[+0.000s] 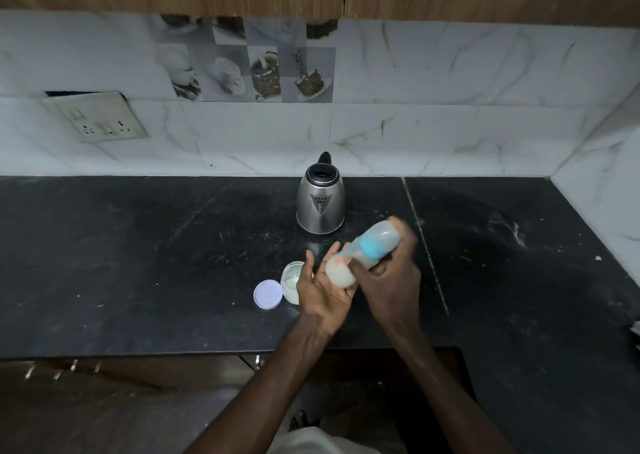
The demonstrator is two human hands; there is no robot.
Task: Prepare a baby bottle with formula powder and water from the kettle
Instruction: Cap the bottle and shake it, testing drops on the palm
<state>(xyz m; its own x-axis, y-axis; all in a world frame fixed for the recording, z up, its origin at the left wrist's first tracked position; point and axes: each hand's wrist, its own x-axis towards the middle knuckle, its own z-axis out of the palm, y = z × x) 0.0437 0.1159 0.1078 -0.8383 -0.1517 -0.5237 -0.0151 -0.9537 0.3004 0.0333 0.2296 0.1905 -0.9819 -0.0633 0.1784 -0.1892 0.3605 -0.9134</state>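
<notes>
Fingers of the left hand (323, 289) are spread apart, palm up, cupping the milky base of a baby bottle (362, 254). Fingers of the right hand (389, 273) are clamped around the bottle's middle, by its blue collar. Tilted, the bottle points its capped top toward two o'clock and its base toward eight o'clock, and its outline is blurred. It is held above a black counter (138, 263). At nine o'clock from the left hand lies a round lilac lid (267, 294), flat, just beside an open formula jar (292, 282) partly hidden by the thumb. At twelve o'clock from the hands stands a steel kettle (320, 204), lid open, near the marbled wall (450, 134).
</notes>
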